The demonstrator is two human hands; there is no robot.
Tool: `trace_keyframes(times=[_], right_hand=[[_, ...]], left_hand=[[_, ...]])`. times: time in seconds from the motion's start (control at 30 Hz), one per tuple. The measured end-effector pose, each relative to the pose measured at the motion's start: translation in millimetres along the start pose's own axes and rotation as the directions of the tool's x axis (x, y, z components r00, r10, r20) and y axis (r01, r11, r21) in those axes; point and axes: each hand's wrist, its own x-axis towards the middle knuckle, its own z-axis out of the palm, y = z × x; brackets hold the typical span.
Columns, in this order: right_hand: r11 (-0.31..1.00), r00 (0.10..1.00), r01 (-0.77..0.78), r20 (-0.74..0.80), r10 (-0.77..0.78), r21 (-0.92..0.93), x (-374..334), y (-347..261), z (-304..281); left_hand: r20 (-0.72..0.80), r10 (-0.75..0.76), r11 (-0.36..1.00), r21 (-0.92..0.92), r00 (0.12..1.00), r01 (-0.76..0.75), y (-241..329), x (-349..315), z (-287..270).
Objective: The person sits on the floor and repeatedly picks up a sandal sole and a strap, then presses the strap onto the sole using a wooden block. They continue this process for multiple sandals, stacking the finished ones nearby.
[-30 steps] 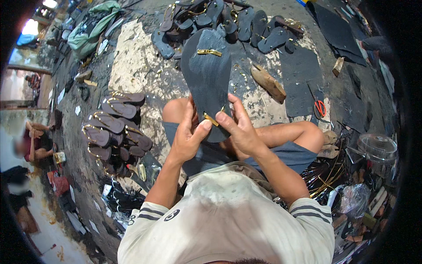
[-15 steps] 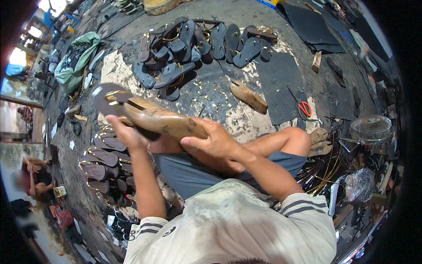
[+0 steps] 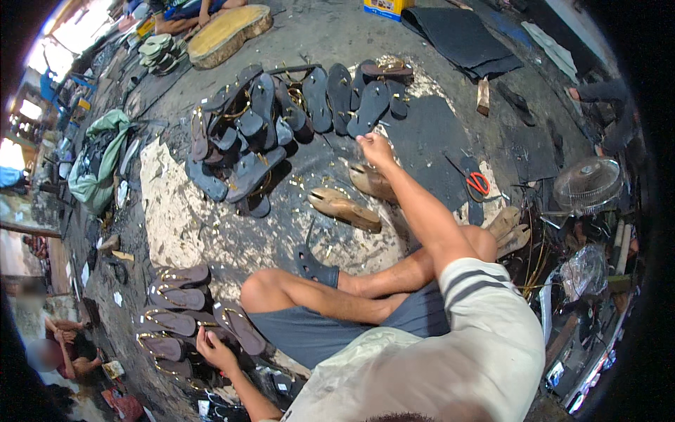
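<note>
My right hand (image 3: 377, 150) reaches forward, its fingers closed at the near end of a black sandal (image 3: 370, 109) in the far group. Down at the left, my left hand (image 3: 219, 353) has its fingers slightly apart beside brown sandals with gold straps (image 3: 169, 321). One more such brown sandal (image 3: 240, 328) lies by my knee. In front of my legs rests a wooden shoe last (image 3: 344, 209). Behind it is a second wooden last (image 3: 370, 180), partly hidden by my right forearm.
Several black sandals (image 3: 261, 112) are heaped ahead. Red-handled scissors (image 3: 477, 184), more wooden lasts (image 3: 508, 228) and a fan (image 3: 589, 184) are at the right. Black sheets (image 3: 460, 39) and a wooden block (image 3: 230, 34) lie far off. Another person (image 3: 67, 348) sits at the left.
The wooden last has left my hands and lies on the floor. The brown sandal is out of my hands too. My right hand has moved forward, my left back toward the brown sandals.
</note>
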Motion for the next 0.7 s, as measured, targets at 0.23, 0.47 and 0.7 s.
trace_keyframes(times=[0.23, 0.47, 0.7], right_hand=[[0.871, 0.839, -0.376, -0.284, 0.465, 0.315, 73.0, 46.8, 78.0], [0.793, 0.869, -0.163, -0.295, 0.397, 0.586, 82.5, 0.8, 50.4], [0.291, 0.934, -0.295, 0.211, 0.288, 0.91, -100.7, -21.7, -55.4]], left_hand=[[0.068, -0.233, 0.918, -0.313, 0.97, 0.243, 18.7, 0.7, -40.9], [0.183, -0.234, 0.737, -0.607, 0.955, 0.297, 90.9, 24.1, -28.5], [0.352, -0.027, 0.465, -0.824, 0.935, 0.324, 195.7, 25.7, 6.4]])
